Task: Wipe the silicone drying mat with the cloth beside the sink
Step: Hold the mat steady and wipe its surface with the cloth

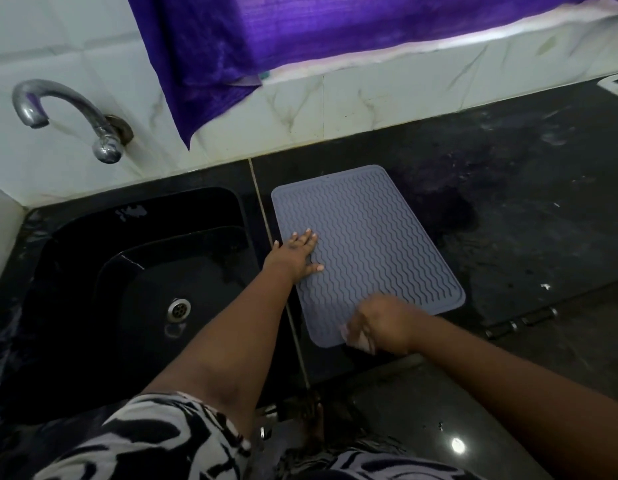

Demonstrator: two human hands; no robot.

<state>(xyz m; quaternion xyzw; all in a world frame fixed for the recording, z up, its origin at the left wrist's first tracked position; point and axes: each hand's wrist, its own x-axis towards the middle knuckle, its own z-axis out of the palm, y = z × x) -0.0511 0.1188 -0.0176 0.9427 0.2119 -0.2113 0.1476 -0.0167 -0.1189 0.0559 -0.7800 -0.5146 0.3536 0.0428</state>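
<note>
A grey silicone drying mat (366, 244) with a wavy ribbed pattern lies flat on the black counter, just right of the sink. My left hand (295, 252) rests flat on the mat's left edge, fingers spread. My right hand (377, 323) is at the mat's near edge, blurred, closed around something pale (361, 342) that shows below the fingers; it looks like the cloth but is mostly hidden.
A black sink (145, 271) with a steel drain (178, 309) sits to the left. A chrome tap (58, 112) comes out of the tiled wall. A purple curtain (266, 39) hangs above. The black counter (525, 202) runs to the right with wet smears.
</note>
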